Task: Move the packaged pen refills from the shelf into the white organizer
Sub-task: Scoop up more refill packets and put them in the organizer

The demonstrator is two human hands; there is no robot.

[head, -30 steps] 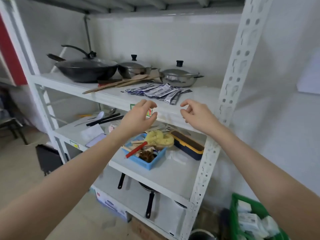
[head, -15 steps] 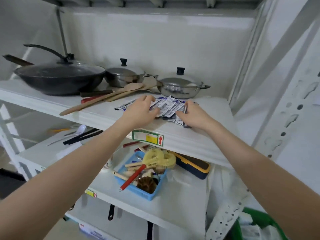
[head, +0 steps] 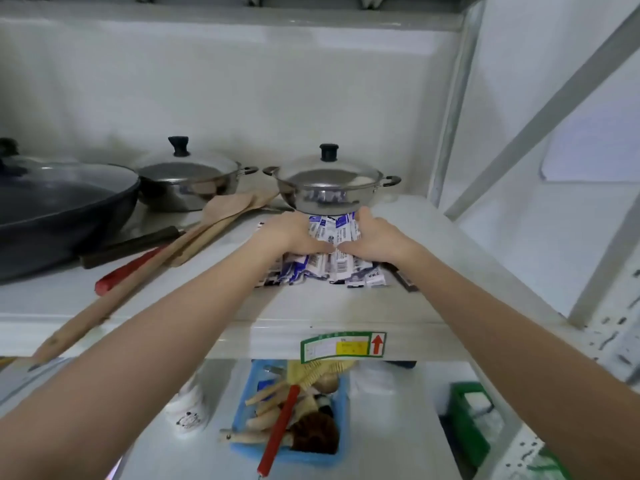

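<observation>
- Hands close on the packaged pen refills (head: 329, 265), a pile on the shelf (head: 346, 303): left hand (head: 287, 233) and right hand (head: 375, 237) curl their fingers round its sides, thumbs meeting on top.
- Steel pot (head: 329, 188) stands just behind the pile.
- Wooden spatulas (head: 214, 223) lie to its left, beside a dark wok (head: 62, 202).

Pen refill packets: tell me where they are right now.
In the head view the pen refill packets lie mid-shelf, just before the right steel pot, gathered between the left hand and right hand.
</observation>
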